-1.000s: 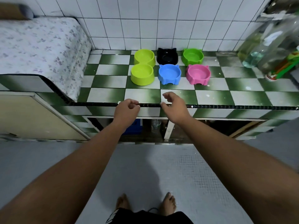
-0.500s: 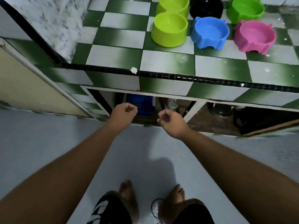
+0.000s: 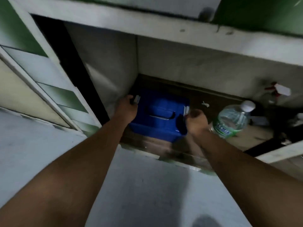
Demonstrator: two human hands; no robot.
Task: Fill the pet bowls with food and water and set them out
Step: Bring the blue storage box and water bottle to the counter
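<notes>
Left hand (image 3: 127, 106) and right hand (image 3: 196, 122), newly lowered into the cupboard (image 3: 180, 63), are gripping the blue box (image 3: 159, 122) at its side clasps, presumably fetching food.

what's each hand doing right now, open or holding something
Left hand: grips the left end of the blue box.
Right hand: fingers curled on the box's right end, by the white latch.

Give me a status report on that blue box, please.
Left hand grips left end of blue box. Right hand curled at right end, grip unclear. Water bottle close beside it.
</notes>
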